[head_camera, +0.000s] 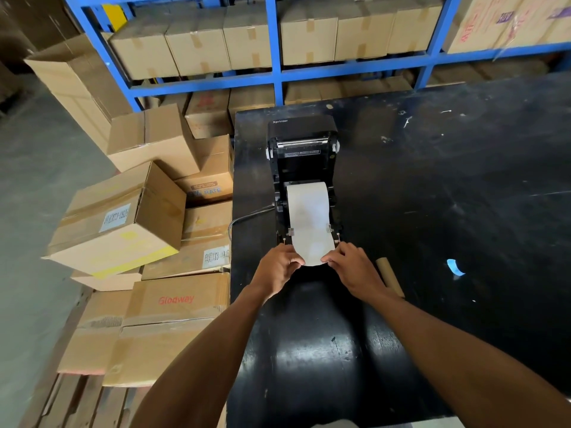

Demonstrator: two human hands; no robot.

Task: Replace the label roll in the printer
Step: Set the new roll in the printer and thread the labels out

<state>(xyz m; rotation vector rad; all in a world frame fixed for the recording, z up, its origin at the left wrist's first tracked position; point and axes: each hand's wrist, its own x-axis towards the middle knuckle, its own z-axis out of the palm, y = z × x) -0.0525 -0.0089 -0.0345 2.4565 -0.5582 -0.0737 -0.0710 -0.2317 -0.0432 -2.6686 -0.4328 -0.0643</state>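
Note:
A black label printer (pixel 302 140) stands on the black table (pixel 448 196) with its lid swung up and back. A white label roll (pixel 307 196) sits in the printer's bay, and its paper strip (pixel 312 242) runs forward between the two guides and over the front edge. My left hand (pixel 279 265) pinches the strip's left corner. My right hand (pixel 352 267) pinches the right corner. An empty brown cardboard core (pixel 390 274) lies on the table just right of my right hand.
Several cardboard boxes (pixel 129 223) are stacked on a pallet left of the table. Blue shelving (pixel 278 69) with more boxes stands behind. A blue scrap (pixel 454 267) lies on the table at right. The printer's cable (pixel 247 216) hangs off the left edge.

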